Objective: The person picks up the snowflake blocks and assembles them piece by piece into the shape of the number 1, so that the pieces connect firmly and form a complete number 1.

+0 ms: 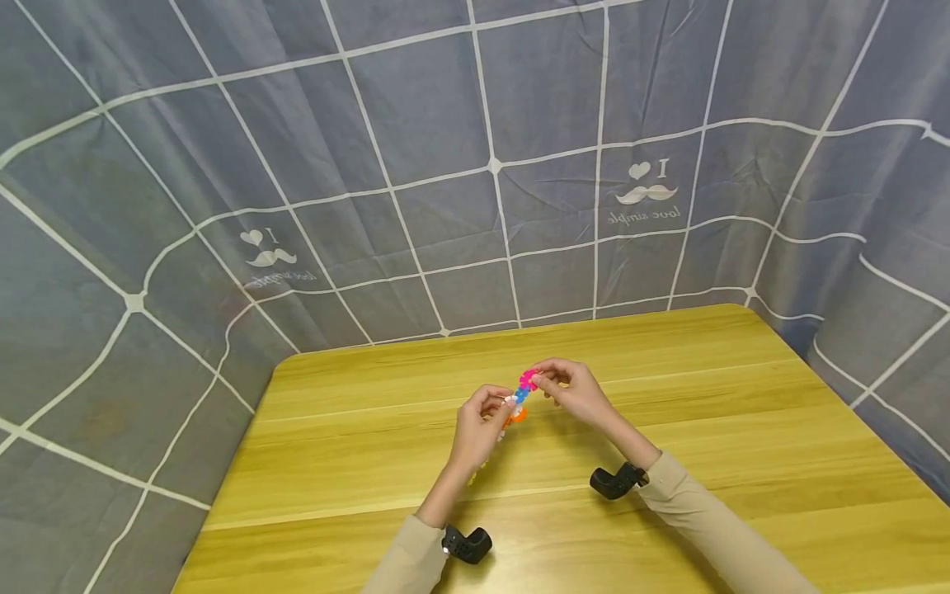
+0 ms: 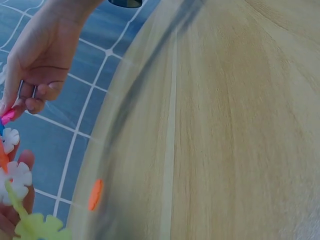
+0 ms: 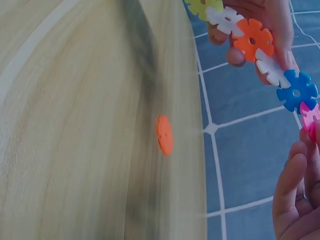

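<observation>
A chain of notched plastic discs hangs between my two hands above the table. In the right wrist view it runs from a yellow disc [image 3: 204,9] through a white disc [image 3: 227,19], an orange disc [image 3: 245,45], a second white disc [image 3: 270,69] and a blue disc [image 3: 287,95] to a pink disc [image 3: 310,117]. My left hand [image 1: 475,429] pinches the chain at the white disc beside the blue one. The fingertips of my right hand [image 1: 577,392] pinch the pink disc, which meets the blue disc's edge; whether their slots are fully joined is unclear.
A loose orange disc [image 3: 164,135] lies on the wooden table [image 1: 356,487] below the hands. A grey curtain with white lines [image 1: 445,223] stands behind the table and along its sides. Each wrist wears a black camera, the right one [image 1: 616,481] above the tabletop.
</observation>
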Demonstrator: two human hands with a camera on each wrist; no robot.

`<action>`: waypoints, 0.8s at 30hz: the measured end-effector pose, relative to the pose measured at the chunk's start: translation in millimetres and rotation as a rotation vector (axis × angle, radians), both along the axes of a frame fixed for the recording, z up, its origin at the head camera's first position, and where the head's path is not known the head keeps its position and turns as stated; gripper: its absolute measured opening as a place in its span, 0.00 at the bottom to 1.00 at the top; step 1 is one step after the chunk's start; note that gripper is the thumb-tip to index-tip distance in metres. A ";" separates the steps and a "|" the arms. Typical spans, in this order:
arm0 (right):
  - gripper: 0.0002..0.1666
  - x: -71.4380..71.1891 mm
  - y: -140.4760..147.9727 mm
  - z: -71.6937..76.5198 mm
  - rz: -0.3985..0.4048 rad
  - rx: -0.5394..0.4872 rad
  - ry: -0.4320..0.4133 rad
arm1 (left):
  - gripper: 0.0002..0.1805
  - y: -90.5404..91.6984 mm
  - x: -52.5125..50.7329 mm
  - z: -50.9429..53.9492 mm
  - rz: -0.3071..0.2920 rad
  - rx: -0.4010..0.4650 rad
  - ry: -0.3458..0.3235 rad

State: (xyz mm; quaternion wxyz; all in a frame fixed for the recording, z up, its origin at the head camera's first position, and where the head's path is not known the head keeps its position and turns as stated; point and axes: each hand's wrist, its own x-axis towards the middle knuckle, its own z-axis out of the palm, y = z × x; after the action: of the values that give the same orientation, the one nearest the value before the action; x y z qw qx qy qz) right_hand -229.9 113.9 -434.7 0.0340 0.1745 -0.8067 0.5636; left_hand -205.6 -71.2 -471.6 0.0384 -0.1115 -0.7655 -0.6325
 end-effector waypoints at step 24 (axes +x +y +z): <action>0.15 0.9 -0.8 -0.8 0.053 0.004 -0.058 | 0.09 -4.9 18.1 27.9 0.060 -0.106 0.116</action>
State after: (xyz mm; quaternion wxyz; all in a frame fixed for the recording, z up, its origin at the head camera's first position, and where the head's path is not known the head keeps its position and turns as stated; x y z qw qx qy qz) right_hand -229.0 113.1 -435.6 -0.0046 0.1797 -0.8036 0.5673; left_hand -187.5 -76.1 -443.7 0.0957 -0.1267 -0.7974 -0.5822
